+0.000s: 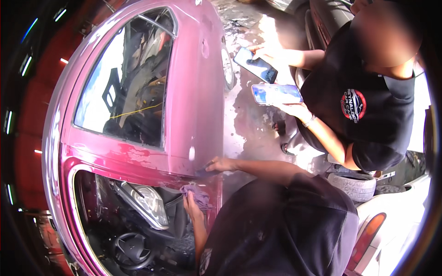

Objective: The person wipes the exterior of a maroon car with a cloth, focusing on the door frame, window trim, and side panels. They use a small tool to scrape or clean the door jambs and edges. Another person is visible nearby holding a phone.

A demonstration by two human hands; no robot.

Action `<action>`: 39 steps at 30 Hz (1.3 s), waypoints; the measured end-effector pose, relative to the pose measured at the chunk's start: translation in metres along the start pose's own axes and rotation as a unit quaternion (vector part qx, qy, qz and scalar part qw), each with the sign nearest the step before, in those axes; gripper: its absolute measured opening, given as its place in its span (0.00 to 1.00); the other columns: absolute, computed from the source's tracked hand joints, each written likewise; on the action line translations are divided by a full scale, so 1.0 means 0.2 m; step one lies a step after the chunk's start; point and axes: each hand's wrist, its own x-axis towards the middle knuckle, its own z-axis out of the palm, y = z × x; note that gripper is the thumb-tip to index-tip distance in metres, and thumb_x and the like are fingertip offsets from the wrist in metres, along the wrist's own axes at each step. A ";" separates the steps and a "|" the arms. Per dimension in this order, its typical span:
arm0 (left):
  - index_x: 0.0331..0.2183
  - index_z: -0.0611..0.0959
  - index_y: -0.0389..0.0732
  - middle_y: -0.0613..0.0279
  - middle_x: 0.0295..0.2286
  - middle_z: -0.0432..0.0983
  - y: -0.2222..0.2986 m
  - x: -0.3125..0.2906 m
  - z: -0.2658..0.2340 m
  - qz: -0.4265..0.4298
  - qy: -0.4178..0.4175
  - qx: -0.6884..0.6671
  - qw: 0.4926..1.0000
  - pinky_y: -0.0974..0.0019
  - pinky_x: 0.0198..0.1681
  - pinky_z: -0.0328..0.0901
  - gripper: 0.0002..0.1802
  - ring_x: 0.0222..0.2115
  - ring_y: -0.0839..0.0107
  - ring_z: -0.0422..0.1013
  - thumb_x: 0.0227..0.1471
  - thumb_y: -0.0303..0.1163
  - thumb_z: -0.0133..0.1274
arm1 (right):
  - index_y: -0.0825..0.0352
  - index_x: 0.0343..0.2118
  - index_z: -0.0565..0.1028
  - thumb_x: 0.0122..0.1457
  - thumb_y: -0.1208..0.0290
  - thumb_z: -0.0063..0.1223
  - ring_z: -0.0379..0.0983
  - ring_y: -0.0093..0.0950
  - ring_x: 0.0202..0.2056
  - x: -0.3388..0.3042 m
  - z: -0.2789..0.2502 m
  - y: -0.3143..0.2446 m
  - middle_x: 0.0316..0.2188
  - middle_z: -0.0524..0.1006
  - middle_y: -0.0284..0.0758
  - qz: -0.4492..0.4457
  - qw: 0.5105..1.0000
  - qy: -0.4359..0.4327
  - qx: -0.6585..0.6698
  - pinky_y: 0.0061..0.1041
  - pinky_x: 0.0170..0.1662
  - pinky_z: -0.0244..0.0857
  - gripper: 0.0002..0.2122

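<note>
My right hand (pixel 220 164) presses a small dark pad (pixel 201 173), likely a sanding block, against the car door near the pillar between the two windows. My left hand (pixel 193 208) grips a crumpled purple cloth (pixel 197 195) by the front window's lower edge. The maroon car (pixel 195 115) has a dull, hazy pink film over much of its side. Around the pillar, darker glossy red patches (pixel 131 154) show through. My fingers partly hide the pad.
A co-worker in a black shirt (pixel 368 115) stands close on the right, holding two phones (pixel 256 64). Through the open front window show a steering wheel (pixel 133 250) and a clear headlight unit (pixel 145 204). A tyre (pixel 352 186) and a white car (pixel 391 230) are at the lower right.
</note>
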 end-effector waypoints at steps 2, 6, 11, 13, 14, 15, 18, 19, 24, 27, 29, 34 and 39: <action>0.43 0.82 0.39 0.62 0.40 0.77 0.05 0.02 0.04 -0.024 0.058 0.044 0.997 0.67 0.48 0.65 0.12 0.42 0.74 0.71 0.64 0.36 0.53 | 0.68 0.45 0.82 0.60 0.63 0.56 0.74 0.21 0.33 -0.01 -0.01 0.03 0.31 0.81 0.29 0.004 0.998 -0.032 -0.056 0.25 0.38 0.71 0.16; 0.36 0.82 0.38 0.70 0.32 0.76 0.16 0.03 0.08 0.104 -0.055 0.035 0.992 0.75 0.40 0.63 0.03 0.32 0.83 0.68 0.61 0.25 0.54 | 0.68 0.41 0.83 0.57 0.64 0.57 0.77 0.24 0.33 -0.03 0.01 0.04 0.29 0.82 0.32 0.006 0.986 -0.121 -0.116 0.25 0.36 0.73 0.15; 0.28 0.75 0.38 0.72 0.25 0.67 0.25 -0.01 0.06 0.136 0.025 0.156 0.978 0.72 0.30 0.60 0.09 0.26 0.83 0.61 0.53 0.19 0.60 | 0.72 0.42 0.81 0.57 0.65 0.54 0.81 0.30 0.33 0.01 0.05 0.01 0.33 0.82 0.39 0.100 0.965 -0.197 -0.145 0.33 0.32 0.78 0.16; 0.29 0.72 0.39 0.71 0.25 0.64 0.23 -0.03 0.05 0.179 0.032 0.175 0.967 0.72 0.30 0.58 0.11 0.26 0.82 0.59 0.52 0.18 0.59 | 0.73 0.40 0.82 0.57 0.66 0.54 0.82 0.31 0.31 0.04 0.07 0.01 0.30 0.82 0.39 0.112 0.955 -0.207 -0.180 0.34 0.31 0.79 0.15; 0.37 0.74 0.37 0.65 0.30 0.69 0.21 -0.05 0.04 0.158 0.059 0.209 0.963 0.70 0.36 0.63 0.12 0.30 0.77 0.65 0.52 0.17 0.58 | 0.73 0.39 0.81 0.57 0.66 0.53 0.82 0.31 0.31 0.06 0.08 0.01 0.30 0.82 0.39 0.117 0.947 -0.219 -0.202 0.35 0.30 0.79 0.15; 0.41 0.74 0.36 0.62 0.32 0.71 0.18 -0.07 0.03 0.159 0.049 0.165 0.972 0.68 0.40 0.64 0.14 0.34 0.75 0.67 0.52 0.17 0.57 | 0.72 0.39 0.81 0.57 0.66 0.53 0.82 0.31 0.31 0.08 0.09 0.01 0.30 0.82 0.39 0.122 0.940 -0.230 -0.223 0.36 0.29 0.79 0.15; 0.55 0.72 0.32 0.48 0.45 0.76 0.04 -0.14 -0.02 0.199 0.059 0.151 0.967 0.62 0.57 0.63 0.27 0.50 0.64 0.71 0.52 0.17 0.53 | 0.71 0.39 0.81 0.56 0.64 0.53 0.82 0.31 0.32 0.12 0.14 0.05 0.30 0.82 0.38 0.120 0.927 -0.283 -0.214 0.35 0.29 0.80 0.15; 0.55 0.73 0.31 0.47 0.46 0.76 -0.01 -0.17 -0.05 0.174 0.067 0.192 0.964 0.62 0.57 0.64 0.27 0.49 0.63 0.71 0.53 0.18 0.53 | 0.70 0.40 0.81 0.56 0.63 0.54 0.81 0.31 0.34 0.13 0.16 0.07 0.33 0.82 0.38 0.129 0.924 -0.290 -0.211 0.35 0.30 0.80 0.16; 0.48 0.81 0.30 0.48 0.43 0.81 -0.24 -0.33 -0.27 0.071 0.041 0.282 0.956 0.62 0.54 0.67 0.19 0.44 0.62 0.76 0.55 0.22 0.49 | 0.68 0.43 0.81 0.58 0.61 0.54 0.80 0.32 0.38 0.14 0.28 0.18 0.36 0.80 0.38 0.146 0.920 -0.290 -0.221 0.34 0.31 0.80 0.17; 0.46 0.83 0.31 0.50 0.41 0.82 -0.32 -0.43 -0.40 0.026 0.047 0.300 0.952 0.63 0.51 0.68 0.18 0.43 0.63 0.77 0.54 0.23 0.49 | 0.69 0.41 0.81 0.58 0.63 0.53 0.78 0.30 0.33 0.15 0.38 0.26 0.32 0.80 0.36 0.128 0.918 -0.317 -0.202 0.33 0.27 0.77 0.15; 0.46 0.84 0.32 0.51 0.40 0.82 -0.38 -0.49 -0.48 -0.017 0.053 0.342 0.938 0.63 0.50 0.68 0.18 0.42 0.64 0.77 0.54 0.24 0.50 | 0.67 0.40 0.79 0.58 0.65 0.54 0.77 0.27 0.31 0.18 0.47 0.31 0.30 0.78 0.33 0.024 0.899 -0.390 -0.199 0.32 0.28 0.75 0.12; 0.44 0.85 0.33 0.54 0.37 0.84 -0.56 -0.60 -0.68 -0.095 0.014 0.255 0.962 0.66 0.47 0.69 0.15 0.39 0.68 0.78 0.56 0.26 0.51 | 0.69 0.36 0.78 0.57 0.68 0.54 0.73 0.22 0.28 0.16 0.71 0.46 0.27 0.76 0.31 0.003 0.918 -0.370 -0.141 0.29 0.29 0.69 0.10; 0.45 0.85 0.33 0.53 0.37 0.84 -0.73 -0.63 -0.88 -0.079 -0.005 0.265 0.961 0.67 0.47 0.70 0.16 0.39 0.71 0.78 0.58 0.26 0.50 | 0.74 0.42 0.77 0.60 0.66 0.50 0.72 0.24 0.29 0.10 0.92 0.50 0.28 0.77 0.33 -0.087 0.912 -0.374 -0.145 0.28 0.33 0.68 0.15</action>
